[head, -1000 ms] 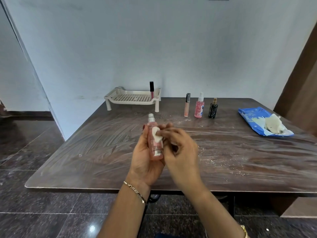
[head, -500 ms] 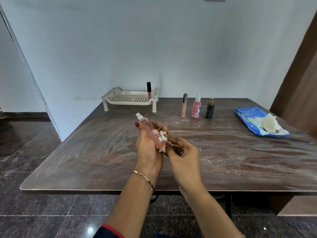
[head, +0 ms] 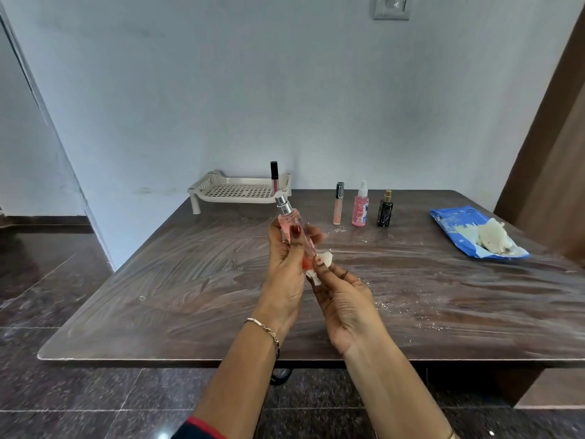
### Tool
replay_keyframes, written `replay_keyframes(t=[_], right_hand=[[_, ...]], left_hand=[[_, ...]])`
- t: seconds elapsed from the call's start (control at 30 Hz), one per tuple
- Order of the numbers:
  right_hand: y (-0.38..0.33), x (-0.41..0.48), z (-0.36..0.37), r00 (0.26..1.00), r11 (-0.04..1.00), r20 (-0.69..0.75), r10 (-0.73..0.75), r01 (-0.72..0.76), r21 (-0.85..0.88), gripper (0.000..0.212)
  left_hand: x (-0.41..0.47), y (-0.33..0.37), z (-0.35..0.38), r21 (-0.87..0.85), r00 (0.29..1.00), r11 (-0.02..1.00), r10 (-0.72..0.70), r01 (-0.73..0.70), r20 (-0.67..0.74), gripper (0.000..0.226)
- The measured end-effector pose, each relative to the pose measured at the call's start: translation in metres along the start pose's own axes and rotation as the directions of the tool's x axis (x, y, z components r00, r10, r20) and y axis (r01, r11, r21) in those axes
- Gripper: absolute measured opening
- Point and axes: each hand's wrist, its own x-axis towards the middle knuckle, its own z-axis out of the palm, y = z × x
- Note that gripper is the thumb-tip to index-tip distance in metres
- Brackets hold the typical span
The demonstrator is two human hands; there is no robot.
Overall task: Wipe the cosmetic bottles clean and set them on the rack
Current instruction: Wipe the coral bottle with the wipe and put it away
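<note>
My left hand (head: 286, 274) grips a slim pink spray bottle (head: 294, 226) with a silver nozzle, tilted with its top toward the rack. My right hand (head: 343, 299) pinches a small white wipe (head: 323, 259) against the bottle's lower end. The beige slotted rack (head: 237, 191) stands at the table's far edge with one dark-capped lip gloss tube (head: 274, 175) upright on it. Right of the rack, a peach gloss tube (head: 338, 202), a pink spray bottle (head: 361, 207) and a black bottle with a gold top (head: 385, 210) stand in a row on the table.
The dark wooden table (head: 190, 296) is streaked with white smears and crumbs. A blue wipe packet (head: 456, 226) with crumpled used wipes on it lies at the right. A wall runs close behind the rack, and a brown door stands at the far right.
The bottle went from upright to tilted left, then turned steeper again. My right hand slid the wipe from the bottle's middle down to its lower end.
</note>
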Motion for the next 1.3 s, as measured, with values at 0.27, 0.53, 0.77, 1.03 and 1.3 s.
replay_keyframes(t=[0.27,0.53,0.77,1.03,1.3], right_hand=[[0.003,0.003,0.003,1.0,0.999,-0.003,0.01,-0.01,0.042,0.006],[0.0,0.018,0.01,0.997,0.997,0.029,0.069,-0.07,0.019,0.01],[-0.008,0.042,0.023,0.998,0.998,-0.035,0.049,-0.05,-0.035,0.017],[-0.029,0.086,0.054,0.998,0.975,0.045,0.041,-0.03,-0.221,0.022],[-0.038,0.157,0.066,0.998,0.94,0.045,0.035,-0.017,-0.34,0.014]], left_hand=[[-0.004,-0.003,-0.001,0.04,1.0,0.999,-0.001,0.001,0.008,0.023],[0.013,-0.002,-0.011,0.031,0.999,0.999,-0.009,0.01,-0.031,0.028],[0.042,0.018,-0.036,0.132,0.993,0.99,-0.028,0.042,-0.111,0.022],[0.121,0.046,-0.065,0.379,0.975,0.913,-0.074,0.151,-0.21,0.034],[0.228,0.025,-0.097,0.602,0.961,0.77,-0.052,0.211,-0.271,0.037]])
